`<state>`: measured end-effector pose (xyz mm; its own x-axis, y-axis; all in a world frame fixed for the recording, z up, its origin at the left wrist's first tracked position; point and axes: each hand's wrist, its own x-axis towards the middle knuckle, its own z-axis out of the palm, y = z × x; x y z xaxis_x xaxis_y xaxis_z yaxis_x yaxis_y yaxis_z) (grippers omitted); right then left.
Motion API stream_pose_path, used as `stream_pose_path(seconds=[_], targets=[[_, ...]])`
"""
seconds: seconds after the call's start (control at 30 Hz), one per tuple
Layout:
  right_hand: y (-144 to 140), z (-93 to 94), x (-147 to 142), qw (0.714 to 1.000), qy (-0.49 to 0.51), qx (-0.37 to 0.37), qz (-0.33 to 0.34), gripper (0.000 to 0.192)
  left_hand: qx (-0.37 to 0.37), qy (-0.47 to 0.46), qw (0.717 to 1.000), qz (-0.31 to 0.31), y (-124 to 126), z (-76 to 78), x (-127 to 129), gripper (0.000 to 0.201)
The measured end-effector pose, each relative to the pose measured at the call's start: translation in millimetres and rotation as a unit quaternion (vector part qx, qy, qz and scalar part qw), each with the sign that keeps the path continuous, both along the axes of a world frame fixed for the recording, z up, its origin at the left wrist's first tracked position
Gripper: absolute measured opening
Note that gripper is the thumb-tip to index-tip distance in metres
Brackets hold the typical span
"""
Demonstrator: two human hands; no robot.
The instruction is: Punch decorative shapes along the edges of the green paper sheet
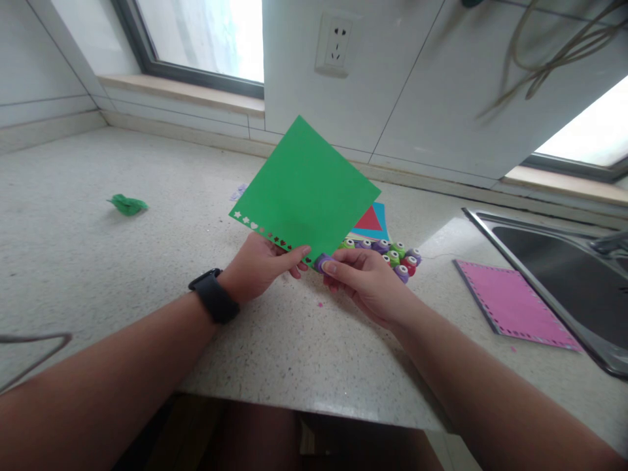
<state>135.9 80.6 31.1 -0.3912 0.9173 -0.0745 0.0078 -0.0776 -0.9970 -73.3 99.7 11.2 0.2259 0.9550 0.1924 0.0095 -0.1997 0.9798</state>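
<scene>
Left hand (260,265) pinches a green paper (307,190) tilted above the counter (98,275); right hand (366,278) squeezes a purple punch (322,263) on its lower edge. Paper slipping could misalign the cutouts.

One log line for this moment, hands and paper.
left hand: holds green paper | right hand: purple punch on paper edge | pink sheet: by sink

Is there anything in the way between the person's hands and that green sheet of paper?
Nothing visible. The left hand already pinches the green paper at its punched lower edge, and the right hand presses a small purple punch onto the same edge.
</scene>
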Motion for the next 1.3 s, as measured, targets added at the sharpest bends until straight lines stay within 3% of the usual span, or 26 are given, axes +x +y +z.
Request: stream_pose_path(seconds=[0.93, 1.3], targets=[[0.5, -1.6, -0.2, 0.999, -0.028, 0.033, -0.006, 0.034, -0.002, -0.008, 1.0, -0.004, -1.2, 2.4, 1.8, 0.021], [0.6, -2.1, -1.5, 1.0, 0.011, 0.025, 0.006, 0.034, -0.007, -0.004, 1.0, -0.012, -3.5, 3.9, 1.5, 0.022]])
